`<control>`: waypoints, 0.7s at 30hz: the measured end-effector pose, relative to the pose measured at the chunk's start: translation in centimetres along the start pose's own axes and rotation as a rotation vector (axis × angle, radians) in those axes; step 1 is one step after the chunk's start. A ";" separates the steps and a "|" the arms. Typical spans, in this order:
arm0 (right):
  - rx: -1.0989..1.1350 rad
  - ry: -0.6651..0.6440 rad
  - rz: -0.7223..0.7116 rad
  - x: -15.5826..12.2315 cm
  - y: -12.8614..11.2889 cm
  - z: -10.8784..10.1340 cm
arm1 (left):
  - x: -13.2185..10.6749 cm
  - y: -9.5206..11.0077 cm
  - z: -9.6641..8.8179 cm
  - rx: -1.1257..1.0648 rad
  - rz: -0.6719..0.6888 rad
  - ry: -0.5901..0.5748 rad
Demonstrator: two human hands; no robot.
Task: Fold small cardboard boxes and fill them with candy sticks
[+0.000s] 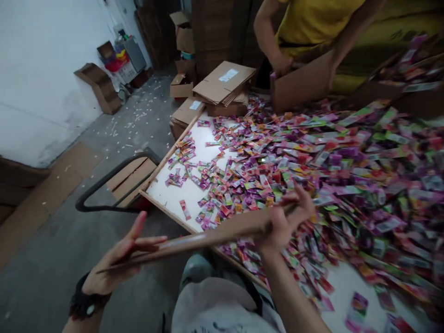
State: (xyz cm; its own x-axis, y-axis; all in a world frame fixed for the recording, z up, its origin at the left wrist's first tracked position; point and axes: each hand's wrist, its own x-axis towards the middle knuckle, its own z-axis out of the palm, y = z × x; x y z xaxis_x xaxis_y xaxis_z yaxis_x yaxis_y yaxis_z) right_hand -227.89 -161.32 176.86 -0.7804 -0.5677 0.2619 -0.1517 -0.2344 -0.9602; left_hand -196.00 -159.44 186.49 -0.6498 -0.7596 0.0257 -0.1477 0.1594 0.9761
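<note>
I hold a flat piece of brown cardboard [208, 237] edge-on between both hands, just in front of the table's near edge. My left hand [120, 259] is at its left end, fingers stretched out along the card and thumb beneath it. My right hand [286, 217] grips the right end with fingers closed on it. Under and beyond the card lies a large heap of small colourful sachets [312, 162] on a white table [173, 194].
Across the table a person in a yellow shirt [312, 18] has both hands at an open cardboard box [300, 85]. Stacks of flat cartons [224, 83] stand at the table's far corner. A black-handled trolley [114, 185] with cardboard sits left of the table.
</note>
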 end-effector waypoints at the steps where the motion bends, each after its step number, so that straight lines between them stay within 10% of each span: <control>1: -0.070 0.054 -0.012 0.3 0.9 1.9 | 0.2 -0.9 -1.1 0.027 -0.024 -0.053; 8: -0.351 -0.046 -0.098 -0.5 6.2 10.0 | 2.7 -8.9 -9.0 0.100 -0.219 0.161; 21: -0.422 -0.315 -0.165 -7.2 8.0 7.7 | 5.0 -18.8 -10.8 -0.151 -0.271 0.329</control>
State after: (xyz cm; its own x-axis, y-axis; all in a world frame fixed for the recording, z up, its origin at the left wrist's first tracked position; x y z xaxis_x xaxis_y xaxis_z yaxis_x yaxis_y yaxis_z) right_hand -218.83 -165.15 168.07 -0.5167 -0.7739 0.3662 -0.5374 -0.0398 -0.8424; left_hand -188.40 -173.07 170.65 -0.3275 -0.9253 -0.1914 -0.1532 -0.1479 0.9771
